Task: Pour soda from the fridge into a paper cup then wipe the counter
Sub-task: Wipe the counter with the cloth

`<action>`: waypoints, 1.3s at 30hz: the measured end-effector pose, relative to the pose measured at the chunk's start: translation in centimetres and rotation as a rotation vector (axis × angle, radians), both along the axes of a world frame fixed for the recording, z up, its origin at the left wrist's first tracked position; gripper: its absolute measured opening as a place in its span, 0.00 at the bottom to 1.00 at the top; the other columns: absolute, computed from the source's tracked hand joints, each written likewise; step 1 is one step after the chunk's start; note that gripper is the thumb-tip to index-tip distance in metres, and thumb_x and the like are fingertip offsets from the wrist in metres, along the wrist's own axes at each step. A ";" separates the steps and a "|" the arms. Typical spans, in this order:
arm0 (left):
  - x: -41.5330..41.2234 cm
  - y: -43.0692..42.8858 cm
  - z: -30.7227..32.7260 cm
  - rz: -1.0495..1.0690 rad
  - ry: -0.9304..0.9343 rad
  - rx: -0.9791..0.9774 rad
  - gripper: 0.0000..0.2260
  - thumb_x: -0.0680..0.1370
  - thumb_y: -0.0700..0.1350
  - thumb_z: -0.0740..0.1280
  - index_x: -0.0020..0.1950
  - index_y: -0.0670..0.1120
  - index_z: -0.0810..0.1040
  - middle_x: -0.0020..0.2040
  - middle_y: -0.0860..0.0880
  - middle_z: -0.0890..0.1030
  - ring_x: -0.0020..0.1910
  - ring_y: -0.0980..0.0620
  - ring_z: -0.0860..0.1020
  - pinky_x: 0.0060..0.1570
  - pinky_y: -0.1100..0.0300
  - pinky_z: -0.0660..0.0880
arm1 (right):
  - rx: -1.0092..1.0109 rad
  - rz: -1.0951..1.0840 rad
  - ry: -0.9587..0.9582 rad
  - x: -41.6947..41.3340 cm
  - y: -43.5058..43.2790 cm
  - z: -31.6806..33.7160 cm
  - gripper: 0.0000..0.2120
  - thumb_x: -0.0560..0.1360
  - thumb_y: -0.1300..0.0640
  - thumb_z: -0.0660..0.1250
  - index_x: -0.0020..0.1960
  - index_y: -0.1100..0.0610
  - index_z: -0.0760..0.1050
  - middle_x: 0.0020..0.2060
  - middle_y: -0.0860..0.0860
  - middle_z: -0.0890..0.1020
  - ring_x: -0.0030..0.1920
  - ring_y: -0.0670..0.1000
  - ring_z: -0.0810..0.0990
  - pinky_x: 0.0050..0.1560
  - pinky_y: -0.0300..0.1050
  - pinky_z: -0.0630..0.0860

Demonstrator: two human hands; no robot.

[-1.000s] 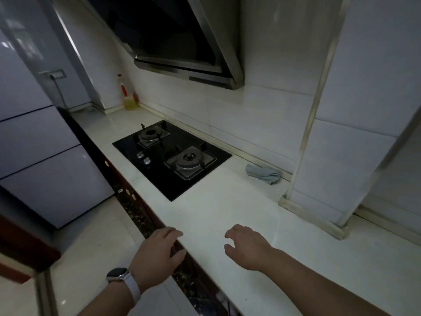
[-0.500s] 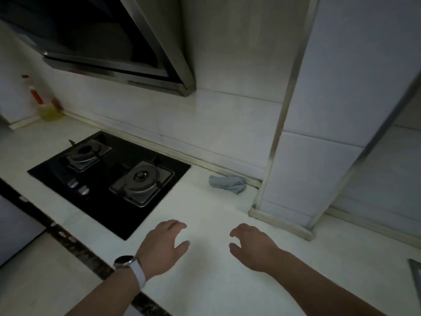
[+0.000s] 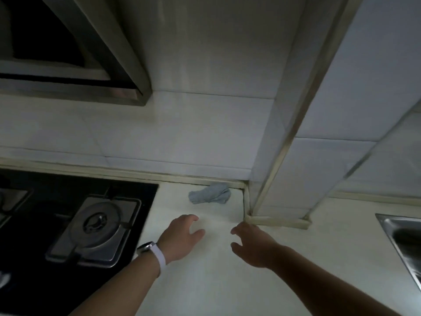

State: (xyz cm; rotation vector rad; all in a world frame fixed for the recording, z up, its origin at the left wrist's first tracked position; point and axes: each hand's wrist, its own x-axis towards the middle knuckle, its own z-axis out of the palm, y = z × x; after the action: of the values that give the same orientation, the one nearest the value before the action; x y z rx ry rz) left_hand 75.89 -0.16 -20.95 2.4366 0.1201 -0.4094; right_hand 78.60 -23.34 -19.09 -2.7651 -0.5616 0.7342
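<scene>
Both arms reach forward over bench (image 3: 227, 290), palms down. Left grip (image 3: 182, 238) and right grip (image 3: 252, 245) empty, fingers loosely spread. Grey cloth (image 3: 209, 196) lies beyond them in bench's back corner, by pillar (image 3: 307, 167).

One grey cloth (image 3: 208, 193) on the worktop (image 3: 227, 281) — one hob (image 3: 141, 192) with two burners (image 3: 95, 226), one sink (image 3: 405, 233), one wristwatch (image 3: 148, 246), one extractor hood (image 3: 68, 88).

Both forearms reach up from the bottom of the frame toward its centre. The left hand (image 3: 181, 236) sits just left of centre, palm down, fingers relaxed and slightly spread, holding nothing; its wrist wears a smartwatch (image 3: 151, 253) on a white band. The right hand (image 3: 254, 244) is just right of centre, fingers loosely curved and apart, thumb lowest, also empty.
</scene>
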 end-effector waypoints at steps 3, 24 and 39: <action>2.7 1.1 -1.2 -0.049 0.038 -0.021 0.26 0.79 0.57 0.63 0.74 0.49 0.65 0.73 0.50 0.68 0.69 0.52 0.68 0.63 0.63 0.66 | -0.030 -0.014 -0.008 2.1 1.9 -0.7 0.25 0.78 0.44 0.58 0.73 0.51 0.65 0.71 0.50 0.67 0.68 0.53 0.69 0.67 0.50 0.69; 16.3 1.5 -13.7 -0.261 -0.173 0.136 0.26 0.76 0.49 0.56 0.72 0.40 0.70 0.68 0.39 0.75 0.66 0.37 0.74 0.67 0.42 0.69 | -0.015 0.153 -0.249 16.5 7.7 -11.4 0.32 0.70 0.57 0.69 0.73 0.58 0.67 0.72 0.56 0.69 0.74 0.58 0.65 0.70 0.56 0.66; 10.4 0.1 -13.4 -0.261 -0.200 0.104 0.22 0.76 0.37 0.65 0.71 0.41 0.72 0.71 0.38 0.72 0.71 0.39 0.70 0.70 0.48 0.66 | -0.079 0.053 0.014 10.1 6.3 -12.4 0.33 0.80 0.50 0.58 0.79 0.50 0.46 0.79 0.48 0.44 0.79 0.51 0.44 0.76 0.50 0.50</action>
State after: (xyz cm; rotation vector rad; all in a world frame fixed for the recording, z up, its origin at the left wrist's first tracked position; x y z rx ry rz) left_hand 86.26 -0.10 -34.35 2.5891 -0.2719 -0.2750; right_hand 88.73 -17.07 -31.48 -2.8248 -0.6180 0.8028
